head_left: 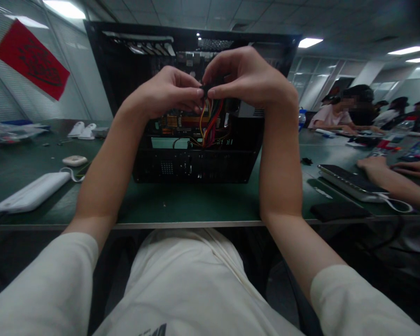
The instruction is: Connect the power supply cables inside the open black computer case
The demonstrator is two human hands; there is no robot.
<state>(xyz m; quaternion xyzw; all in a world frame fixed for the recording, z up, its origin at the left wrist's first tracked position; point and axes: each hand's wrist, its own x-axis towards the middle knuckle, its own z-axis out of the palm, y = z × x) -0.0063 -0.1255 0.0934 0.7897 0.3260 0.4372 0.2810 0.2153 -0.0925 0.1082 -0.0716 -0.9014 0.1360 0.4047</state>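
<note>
A black computer case (192,165) stands on the green table before me, its open side showing the parts inside. In front of that opening, my left hand (171,93) and my right hand (245,77) meet, fingertips pinched on a small black cable connector (206,88). Red, yellow and black wires (212,126) hang from the connector down into the case. The motherboard (171,122) shows behind the wires, partly covered by my hands. To the right of the wires, a grey metal box (247,111) sits inside the case.
On the green table (182,203), a white power bank (33,191) and a small white case (74,161) lie left. A dark power bank (352,182) and black pouch (339,211) lie right, near another person's hands (374,163). White shoe-like items (82,130) sit at back left.
</note>
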